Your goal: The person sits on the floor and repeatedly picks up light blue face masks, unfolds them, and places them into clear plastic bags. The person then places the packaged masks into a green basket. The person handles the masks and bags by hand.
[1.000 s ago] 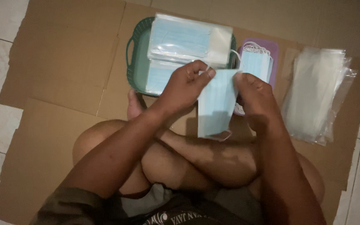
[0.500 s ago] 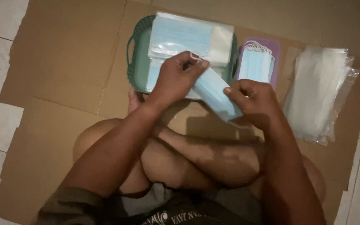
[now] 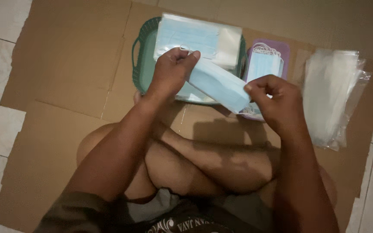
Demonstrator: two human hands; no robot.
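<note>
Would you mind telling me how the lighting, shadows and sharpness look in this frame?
Head view: dim, warm light; the hands throw a hard shadow on the cardboard below the folded blue mask; faint glare on the clear plastic bags; left hand and right hand slightly soft; corners darken.

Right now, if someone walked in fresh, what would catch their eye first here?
Centre frame, the left hand and right hand hold a folded blue face mask between them. Behind it sit a green basket with packed masks and a small purple tray, with clear plastic bags at right, all on cardboard.
</note>
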